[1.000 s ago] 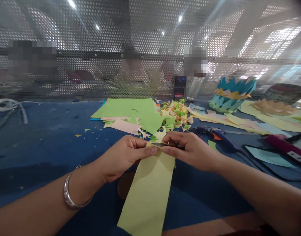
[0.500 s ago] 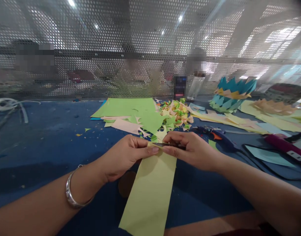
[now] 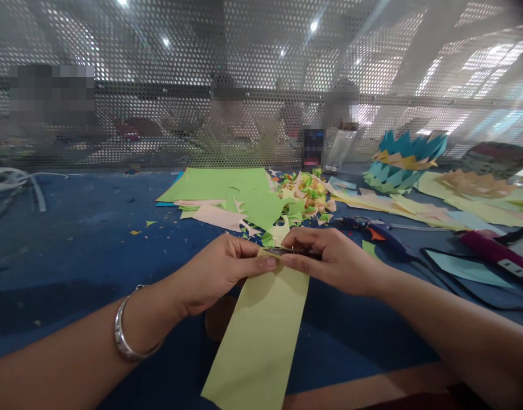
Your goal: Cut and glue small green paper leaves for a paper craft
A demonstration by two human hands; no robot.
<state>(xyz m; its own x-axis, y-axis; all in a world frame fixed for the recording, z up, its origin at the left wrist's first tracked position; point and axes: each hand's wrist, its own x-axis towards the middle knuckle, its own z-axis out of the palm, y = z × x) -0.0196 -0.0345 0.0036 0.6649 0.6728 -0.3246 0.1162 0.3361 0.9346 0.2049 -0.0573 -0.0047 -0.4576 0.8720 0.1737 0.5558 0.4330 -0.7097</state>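
A long pale yellow paper strip (image 3: 261,330) hangs toward me, its far end pinched in my left hand (image 3: 227,265) between thumb and fingers. My right hand (image 3: 329,259) is closed around dark-bladed scissors (image 3: 278,250), whose narrow tip points left across the top of the strip. The right thumb also presses at the strip's upper edge. The scissors' handles are hidden inside the hand. Just beyond the fingers lie a cut cream paper scrap (image 3: 280,232) and green paper (image 3: 261,210).
A heap of small paper scraps (image 3: 306,196) lies behind my hands, beside stacked green sheets (image 3: 218,185). To the right are a blue glue gun (image 3: 384,236), a purple tool (image 3: 495,253) with cables, paper strips (image 3: 398,208) and a zigzag-edged paper crown (image 3: 404,162). A perforated metal screen (image 3: 180,102) stands behind.
The scissors have turned slightly in my right hand, and their tip sits a little differently at the strip's top edge. The strip's lower end has shifted slightly left. Both hands stay almost in place.
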